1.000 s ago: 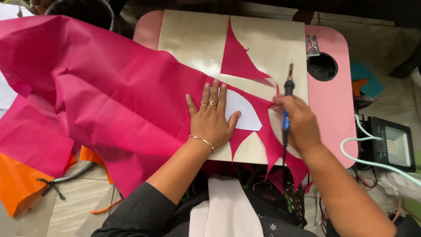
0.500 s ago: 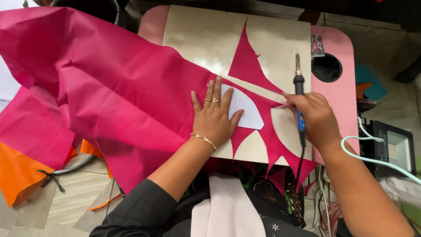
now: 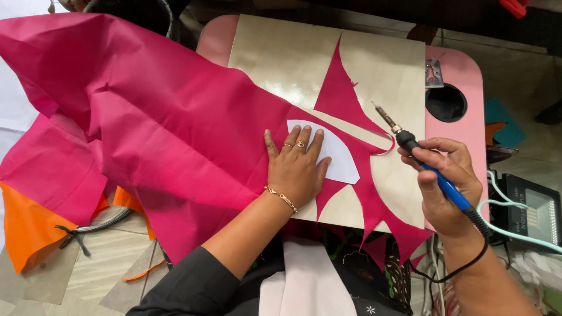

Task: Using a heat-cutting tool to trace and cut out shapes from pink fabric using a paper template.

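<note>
Broadly, from biggest to smallest
Pink fabric: a wide magenta sheet is draping over the left of the worktop and spilling off its near and left edges; only the part being worked on is lying flat on the board, which is keeping that patch taut and smooth
Worktop: a small pink table is carrying a pale board, giving a hard, flat backing under the cloth; a round cup hole is sitting at its right side
Orange fabric: another sheet is lying lower left on the floor, apart from the work
Left hand: it is lying flat, fingers spread wide and gripping nothing, pressing the pink fabric and the template down so that neither is sliding
White template: a curved paper shape is peeking out from under the left hand, seemingly as a guide edge
Right hand: its fingers are closing around the blue handle, pen-style, apparently for fine control
Hot-tip tool: its metal tip is pointing up-left, hovering just beside the cut pink edge, right of the template; its black cord is trailing back past the wrist
</note>
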